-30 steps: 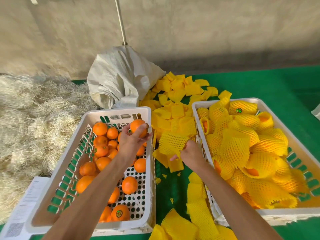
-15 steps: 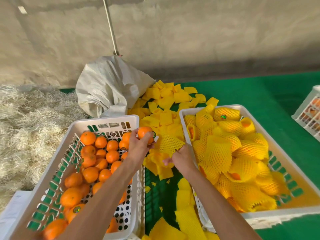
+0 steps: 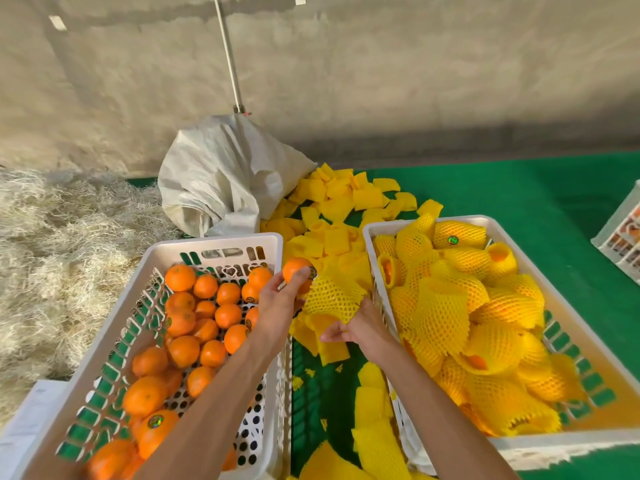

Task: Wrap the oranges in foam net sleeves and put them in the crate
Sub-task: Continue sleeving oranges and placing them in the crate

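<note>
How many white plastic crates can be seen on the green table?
3. The white plastic crate of bare oranges is at the left, the one of wrapped oranges at the right, and a third is cut off by the right edge.

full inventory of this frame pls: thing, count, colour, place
left crate: one, white, lower left, holds loose oranges
loose oranges: many, orange, in left crate
right crate: one, white, right, holds wrapped oranges
wrapped oranges: many, in yellow net, in right crate
flat foam sleeves: pile, yellow, on cloth between and behind the crates
sack: one, white, behind left crate
straw: heap, pale, far left
table cloth: green, under the crates
third crate: white, partly seen, right edge
held orange: one, in left hand
open sleeve: one, yellow, in right hand
left hand: grips the orange
right hand: holds the sleeve
</note>
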`<state>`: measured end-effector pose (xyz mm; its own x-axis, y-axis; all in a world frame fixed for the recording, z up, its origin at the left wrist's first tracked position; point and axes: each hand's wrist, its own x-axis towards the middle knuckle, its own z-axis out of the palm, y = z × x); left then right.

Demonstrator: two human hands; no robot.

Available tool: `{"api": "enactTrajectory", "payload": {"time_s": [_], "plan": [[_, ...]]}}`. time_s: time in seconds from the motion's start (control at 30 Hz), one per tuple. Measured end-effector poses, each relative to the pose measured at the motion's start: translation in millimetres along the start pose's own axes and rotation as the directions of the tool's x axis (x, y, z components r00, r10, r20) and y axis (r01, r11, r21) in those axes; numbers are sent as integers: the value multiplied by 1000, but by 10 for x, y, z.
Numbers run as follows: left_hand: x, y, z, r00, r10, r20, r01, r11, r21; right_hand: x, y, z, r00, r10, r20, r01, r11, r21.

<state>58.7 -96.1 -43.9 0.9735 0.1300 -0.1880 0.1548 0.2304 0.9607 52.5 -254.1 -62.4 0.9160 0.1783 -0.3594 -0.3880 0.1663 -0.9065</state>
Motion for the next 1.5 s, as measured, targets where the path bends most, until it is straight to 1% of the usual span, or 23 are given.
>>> {"api": "enactTrajectory", "payload": {"time_s": [0.07,0.2,0.3,0.5,0.63,0.73,0.8,0.87,0.9,0.93,1.03,1.1,1.23,1.3,1.37,1.43,1.5], "plan": [[-5,-19,12,1000,15,16,-16,999,35,-17,-7,17,1000,-27,15,27,1000,9],[-13,-31,20,999,45,9,-45,997,55,-47,-62,11,994,-96,-54,96,995,4],[-20,-33,8,999,46,13,-47,998,50,-55,-69,-30,984,-164,-76,163,986,-16],[23,-110,-17,999,40,4,-40,998,56,-15,-15,-32,975,-205,-84,204,979,-12],[9,-136,3,997,78,26,-80,991,104,-9,2,-31,976,-195,-98,194,981,-20],[1,-105,-17,997,72,9,-72,994,84,-16,-12,-38,979,-178,-101,175,984,-37],[-5,-102,-23,994,106,20,-108,983,146,-29,-17,-10,985,-166,-51,163,985,-52],[-31,-121,6,991,117,67,-129,965,229,-29,-15,9,989,-143,-43,139,987,-75],[-35,-129,21,991,108,73,-122,964,236,-17,-15,12,990,-135,-50,132,989,-72],[-27,-132,31,993,92,67,-105,971,213,0,-16,7,990,-134,-53,131,990,-55],[25,-119,-1,999,25,25,-27,997,74,17,-19,-8,986,-159,-50,159,987,5],[33,-114,-38,999,34,17,-35,997,63,9,-2,-10,978,-202,-57,202,979,0],[13,-122,-46,994,87,66,-91,994,58,1,-1,-28,968,-236,-83,238,971,14],[21,-132,-37,995,80,64,-82,996,29,-15,-7,-29,973,-224,-52,225,974,-3],[32,-143,-34,996,67,61,-68,998,11,-55,6,-16,978,-202,46,202,979,8],[48,-160,-37,996,69,56,-72,996,58,-100,8,-9,971,-179,160,178,984,24],[68,-175,-54,998,60,34,-64,992,107,-126,1,0,962,-162,218,159,987,35]]}}
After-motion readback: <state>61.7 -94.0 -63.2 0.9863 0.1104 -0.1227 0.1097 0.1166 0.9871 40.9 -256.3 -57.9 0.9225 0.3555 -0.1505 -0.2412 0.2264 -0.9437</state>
